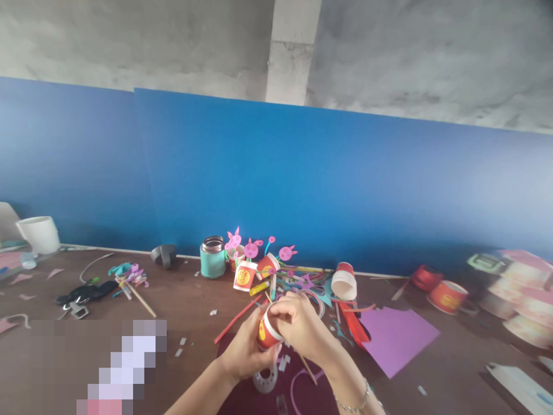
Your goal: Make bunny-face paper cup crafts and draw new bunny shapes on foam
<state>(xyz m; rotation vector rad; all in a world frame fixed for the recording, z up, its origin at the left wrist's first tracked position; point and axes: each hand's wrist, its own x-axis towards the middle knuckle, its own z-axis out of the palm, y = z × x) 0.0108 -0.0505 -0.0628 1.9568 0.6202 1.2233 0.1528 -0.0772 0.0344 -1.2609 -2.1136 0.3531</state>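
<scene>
A small red paper cup (265,333) with a white rim and a yellow print is tilted in my left hand (248,343), whose fingers wrap round its side. My right hand (298,323) has its fingers bent together at the cup's mouth; whatever they pinch there is hidden. Just beneath my left hand lies a white ring like a tape roll (265,380). A thin wooden stick (308,370) lies below my right wrist, beside white paper scraps (284,362).
Paper cups with pink animal-face cutouts (251,248) stand by a teal thermos jar (213,259). Coloured strips (298,279), a tipped cup (344,282) and purple paper (400,339) lie right of them. Stacked cups (529,288) stand far right. A blue partition (276,178) closes the back.
</scene>
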